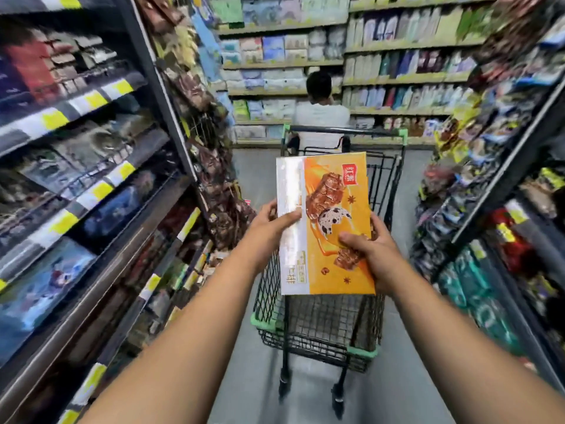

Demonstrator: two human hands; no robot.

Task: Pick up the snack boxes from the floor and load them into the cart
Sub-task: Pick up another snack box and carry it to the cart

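Both hands are up front: the left hand grips the white edge of a flat orange-and-white snack box, thumb across its face, and the right hand clamps the orange side, thumb on top. The box hangs above the basket of a black wire shopping cart with green corners. Beyond the cart, a person in a white shirt faces the far shelves.
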